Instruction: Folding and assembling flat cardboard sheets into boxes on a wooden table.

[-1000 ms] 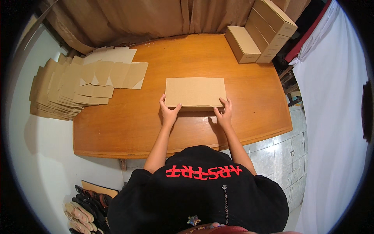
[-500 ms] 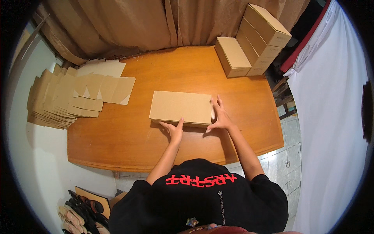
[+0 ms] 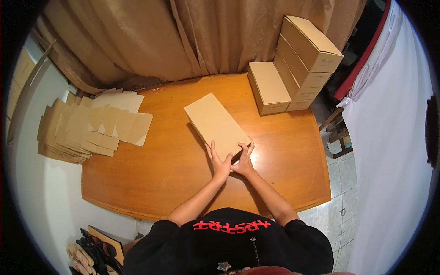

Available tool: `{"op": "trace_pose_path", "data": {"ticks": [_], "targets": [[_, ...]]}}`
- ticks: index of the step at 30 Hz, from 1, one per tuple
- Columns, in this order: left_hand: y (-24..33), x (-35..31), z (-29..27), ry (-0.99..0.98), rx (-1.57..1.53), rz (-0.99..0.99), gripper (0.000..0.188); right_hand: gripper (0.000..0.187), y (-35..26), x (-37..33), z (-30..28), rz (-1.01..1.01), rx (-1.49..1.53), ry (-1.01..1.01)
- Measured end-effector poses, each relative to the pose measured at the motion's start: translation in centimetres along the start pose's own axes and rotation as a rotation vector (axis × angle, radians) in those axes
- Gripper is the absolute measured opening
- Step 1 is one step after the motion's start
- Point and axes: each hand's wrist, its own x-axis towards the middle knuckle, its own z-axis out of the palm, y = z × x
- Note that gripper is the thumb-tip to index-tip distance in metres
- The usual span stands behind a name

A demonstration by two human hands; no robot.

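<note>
A closed brown cardboard box (image 3: 215, 126) is at the middle of the table, turned at a slant with its far end toward the left. At its near end, my left hand (image 3: 220, 166) grips the left corner, fingers along the long side and thumb by the top edge. My right hand (image 3: 245, 160) wraps the near right corner, with its fingertips at the top edge. The hands nearly meet below the box. Its underside is hidden, so I cannot tell whether it touches the table everywhere.
Flat, unfolded cardboard pieces (image 3: 96, 126) lie piled on the table's left. Several closed boxes (image 3: 302, 59) are stacked at the far right, with a single box (image 3: 269, 85) beside them. Behind the wooden table (image 3: 151, 183) hangs a brown curtain (image 3: 128, 41); a white cloth (image 3: 385, 137) hangs right.
The box has turned from lying crosswise to a slant, its near end swinging toward me. My right hand has moved down and left, closing on the corner; my left has shifted slightly right.
</note>
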Motion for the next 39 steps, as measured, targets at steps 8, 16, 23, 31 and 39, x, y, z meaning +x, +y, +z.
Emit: {"op": "trace_pose_path", "data": {"ticks": [8, 16, 23, 31, 39], "targets": [[7.0, 4.9, 6.0, -0.116, 0.015, 0.436, 0.078, 0.087, 2.8, 8.0, -5.3, -0.104, -0.073, 0.416], [9.6, 13.9, 14.2, -0.509, -0.208, 0.357, 0.071, 0.099, 6.2, 16.0, -11.3, -0.067, -0.266, 0.533], [7.6, 15.6, 16.7, -0.466, -0.096, 0.518, 0.059, 0.093, 7.5, 16.3, -11.6, 0.065, -0.42, 0.514], [8.3, 16.3, 17.7, -0.489, -0.117, 0.429, 0.065, 0.086, 7.7, 17.3, -12.0, 0.073, -0.359, 0.49], [5.6, 14.0, 13.1, -0.43, -0.063, 0.415, 0.072, 0.082, 6.2, 14.4, -11.2, 0.106, -0.366, 0.482]]}}
